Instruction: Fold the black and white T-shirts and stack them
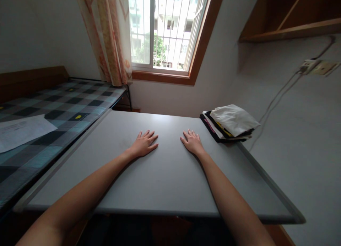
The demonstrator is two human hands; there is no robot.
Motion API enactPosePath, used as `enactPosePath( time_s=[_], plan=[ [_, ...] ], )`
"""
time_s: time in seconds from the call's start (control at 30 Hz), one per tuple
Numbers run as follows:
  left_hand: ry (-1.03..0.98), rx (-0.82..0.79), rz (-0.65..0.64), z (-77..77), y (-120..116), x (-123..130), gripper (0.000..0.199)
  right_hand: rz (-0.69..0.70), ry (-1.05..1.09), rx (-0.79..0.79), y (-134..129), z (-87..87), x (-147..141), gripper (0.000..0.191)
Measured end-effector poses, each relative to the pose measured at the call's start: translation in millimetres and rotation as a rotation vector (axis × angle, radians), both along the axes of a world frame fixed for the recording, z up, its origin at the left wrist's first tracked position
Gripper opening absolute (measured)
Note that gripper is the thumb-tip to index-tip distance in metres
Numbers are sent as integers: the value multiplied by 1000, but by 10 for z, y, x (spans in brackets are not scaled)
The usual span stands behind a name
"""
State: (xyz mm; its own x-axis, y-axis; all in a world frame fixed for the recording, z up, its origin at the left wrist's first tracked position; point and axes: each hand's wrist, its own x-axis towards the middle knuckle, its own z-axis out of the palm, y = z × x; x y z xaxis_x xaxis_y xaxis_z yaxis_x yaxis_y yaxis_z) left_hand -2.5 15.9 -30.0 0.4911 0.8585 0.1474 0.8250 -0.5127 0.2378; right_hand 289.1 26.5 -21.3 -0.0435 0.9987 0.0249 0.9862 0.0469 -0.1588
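Note:
Palm down on the light grey table (160, 182), my left hand (144, 143) lies flat with its fingers spread. To its right my right hand (192, 142) rests flat on the same surface, fingers apart too. Neither hand holds anything, and a gap of bare tabletop separates them. A stack of folded clothes (234, 119) sits at the table's back right corner, a little beyond my right hand. White fabric lies on top, with black, yellow and white layers beneath it.
Left of the table stands a bed with a checkered mattress (87, 98), and a sheet of paper (26, 130) lies on it. A patterned curtain (113, 36) hangs beside the barred window (170, 32). Cables run from a wall socket (309, 65) below a wooden shelf (290, 32).

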Motion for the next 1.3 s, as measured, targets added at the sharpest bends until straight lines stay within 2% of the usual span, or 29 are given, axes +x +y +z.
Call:
enactPosePath(
  time_s=[0.63, 0.73, 0.8, 0.87, 0.97, 1.07, 1.13, 1.2, 1.3],
  plan=[
    [-24, 9, 7, -12, 2, 2, 55, 6, 8, 8, 3, -19, 16, 58],
    [-13, 5, 0, -3, 3, 4, 56, 1, 25, 31, -10, -46, 8, 57],
    [3, -3, -2, 6, 3, 6, 57, 12, 71, 71, -20, 0, 6, 52],
    [7, -11, -2, 12, 3, 7, 58, 46, 147, 144, -15, 157, 40, 44],
    [-12, -11, -2, 7, 5, 5, 58, 70, 197, 374, 44, 615, 243, 37],
    [-20, -6, 0, -11, 13, 3, 57, -69, 106, 617, 156, 1146, 684, 31],
    [-16, -1, 1, -24, 19, 4, 57, -209, 60, 704, 229, 1380, 1065, 25],
    [-16, 1, 3, -32, 23, 5, 57, -359, 107, 710, 277, 1464, 1428, 18],
    [-13, 0, 9, -30, 24, 6, 57, -444, 150, 562, 280, 1407, 1783, 37]
  ],
)
